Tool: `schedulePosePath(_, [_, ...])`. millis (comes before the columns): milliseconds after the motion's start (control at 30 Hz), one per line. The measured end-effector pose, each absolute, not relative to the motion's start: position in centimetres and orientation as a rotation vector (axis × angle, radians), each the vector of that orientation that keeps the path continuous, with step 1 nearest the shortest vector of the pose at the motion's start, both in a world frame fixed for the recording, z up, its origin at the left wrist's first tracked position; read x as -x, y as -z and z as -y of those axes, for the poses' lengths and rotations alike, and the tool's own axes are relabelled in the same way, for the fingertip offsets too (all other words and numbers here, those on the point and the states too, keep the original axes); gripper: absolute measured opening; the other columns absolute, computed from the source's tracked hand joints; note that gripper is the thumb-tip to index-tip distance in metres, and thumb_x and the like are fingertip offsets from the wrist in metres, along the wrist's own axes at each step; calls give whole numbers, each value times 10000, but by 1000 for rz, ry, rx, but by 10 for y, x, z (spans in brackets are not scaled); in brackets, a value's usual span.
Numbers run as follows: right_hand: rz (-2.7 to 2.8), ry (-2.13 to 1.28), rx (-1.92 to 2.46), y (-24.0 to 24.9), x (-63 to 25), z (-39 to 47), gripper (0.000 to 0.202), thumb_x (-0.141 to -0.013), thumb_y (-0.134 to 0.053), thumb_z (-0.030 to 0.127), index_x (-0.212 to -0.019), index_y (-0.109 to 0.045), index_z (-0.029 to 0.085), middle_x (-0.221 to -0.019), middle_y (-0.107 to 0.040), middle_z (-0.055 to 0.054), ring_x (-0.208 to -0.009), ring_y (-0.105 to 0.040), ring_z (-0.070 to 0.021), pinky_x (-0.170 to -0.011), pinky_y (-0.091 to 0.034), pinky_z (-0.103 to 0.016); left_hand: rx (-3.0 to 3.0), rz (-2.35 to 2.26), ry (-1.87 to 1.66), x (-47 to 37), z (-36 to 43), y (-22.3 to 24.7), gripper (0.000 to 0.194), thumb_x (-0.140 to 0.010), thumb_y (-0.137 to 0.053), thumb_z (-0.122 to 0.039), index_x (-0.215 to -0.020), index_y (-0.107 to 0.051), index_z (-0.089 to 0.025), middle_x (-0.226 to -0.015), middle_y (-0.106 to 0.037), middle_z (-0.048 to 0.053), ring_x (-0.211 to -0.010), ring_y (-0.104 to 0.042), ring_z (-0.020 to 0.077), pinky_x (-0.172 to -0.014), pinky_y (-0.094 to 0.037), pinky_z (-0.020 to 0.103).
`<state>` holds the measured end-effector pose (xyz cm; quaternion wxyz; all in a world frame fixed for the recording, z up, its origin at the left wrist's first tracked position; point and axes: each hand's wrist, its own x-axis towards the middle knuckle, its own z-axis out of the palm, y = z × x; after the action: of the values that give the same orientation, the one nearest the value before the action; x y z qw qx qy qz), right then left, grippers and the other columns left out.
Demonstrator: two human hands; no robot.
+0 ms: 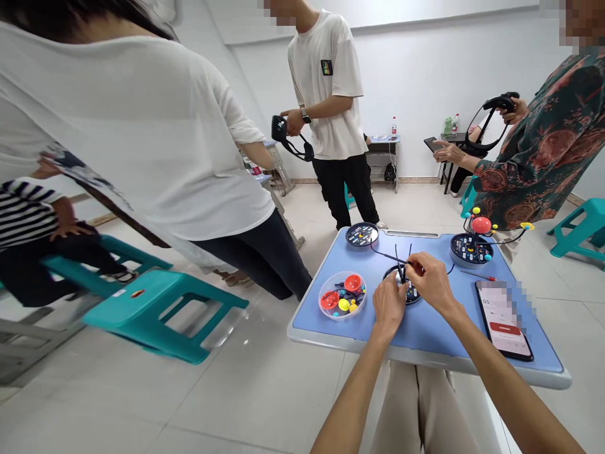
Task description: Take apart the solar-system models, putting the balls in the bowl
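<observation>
Over a round black base [414, 296] on the blue table, both of my hands work close together. My left hand [389, 301] is closed around the black upright post at the middle of the base; its fingertips are partly hidden. Fingers pinched, my right hand [430, 282] holds a thin black rod [391, 256] that reaches out to the left. Other black rods stick up between the hands. To the left, a clear round tub [341, 317] holds red half-shells, yellow and blue balls and dark small parts.
On the table [302, 318] also lie a round black disc [362, 234], an assembled planet model [481, 226], a screwdriver [479, 276] and a phone [503, 325]. Several people stand or sit nearby, one in white close at left. A teal stool [155, 309] stands left.
</observation>
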<state>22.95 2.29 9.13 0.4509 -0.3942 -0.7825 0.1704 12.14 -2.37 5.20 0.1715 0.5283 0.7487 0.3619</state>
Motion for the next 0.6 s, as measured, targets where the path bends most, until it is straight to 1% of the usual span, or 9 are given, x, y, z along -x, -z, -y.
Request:
schedulePosePath(33, [1937, -431, 968, -92, -233, -18, 106, -827, -506, 190, -763, -591, 189, -688, -554, 11, -603, -485, -118, -610, -369, -251, -1442, -2045, -1157, -119, 30, -55, 328, -835, -605, -257, -1148, -655, -174, -871, -710, 73, -787, -647, 195, -695, -416, 282])
schedulePosePath(100, [1953, -466, 945, -92, -240, -5, 104, -831, -512, 186, -767, -595, 189, -674, -550, 16, -592, -482, -115, -593, -368, -244, -1234, -1802, -1434, -113, 45, -61, 354, -824, -621, -296, -1150, -639, -160, -831, -667, 37, -631, -579, 130, -600, -410, 255])
schedulePosePath(167, [1972, -515, 912, -90, -245, 10, 99, -831, -517, 180, -782, -602, 191, -664, -552, 19, -575, -477, -111, -575, -371, -238, -981, -1494, -1632, -108, 62, -70, 378, -814, -639, -397, -1111, -635, -163, -798, -617, 3, -499, -471, 72, -472, -349, 222])
schedulePosePath(200, [1982, -540, 895, -88, -246, 17, 95, -833, -519, 177, -796, -606, 191, -663, -554, 21, -569, -476, -109, -570, -375, -235, -870, -1364, -1685, -106, 71, -73, 402, -797, -655, -448, -1082, -637, -164, -777, -597, -10, -465, -432, 55, -427, -311, 209])
schedulePosePath(267, [1990, -586, 866, -84, -247, 32, 93, -837, -521, 170, -822, -610, 191, -672, -559, 22, -573, -483, -106, -573, -388, -230, -705, -1224, -1733, -104, 86, -80, 437, -745, -706, -507, -993, -650, -151, -724, -573, -23, -440, -409, 38, -383, -272, 187])
schedulePosePath(367, [1978, -653, 855, -77, -245, 52, 90, -849, -526, 169, -875, -611, 189, -699, -565, 19, -581, -490, -102, -571, -404, -221, -562, -1212, -1748, -103, 102, -84, 441, -668, -777, -511, -854, -658, -129, -650, -566, -29, -422, -409, 29, -361, -275, 170])
schedulePosePath(433, [1994, -675, 859, -74, -243, 63, 109, -865, -559, 204, -953, -621, 189, -729, -577, 13, -591, -495, -103, -567, -410, -220, -526, -1212, -1745, -103, 110, -85, 452, -638, -800, -513, -828, -662, -126, -637, -580, -25, -418, -419, 30, -353, -288, 166])
schedulePosePath(500, [2029, -656, 855, -72, -242, 72, 124, -901, -567, 257, -983, -637, 195, -740, -577, 6, -600, -499, -106, -563, -403, -222, -511, -1209, -1733, -103, 117, -86, 459, -622, -811, -514, -817, -669, -124, -633, -587, -22, -421, -430, 32, -351, -298, 162])
schedulePosePath(600, [2072, -585, 839, -72, -242, 81, 187, -961, -507, 289, -900, -661, 203, -705, -552, 3, -592, -493, -105, -556, -378, -225, -493, -1217, -1730, -103, 128, -86, 452, -621, -820, -493, -854, -680, -132, -630, -585, -29, -431, -434, 31, -351, -305, 152])
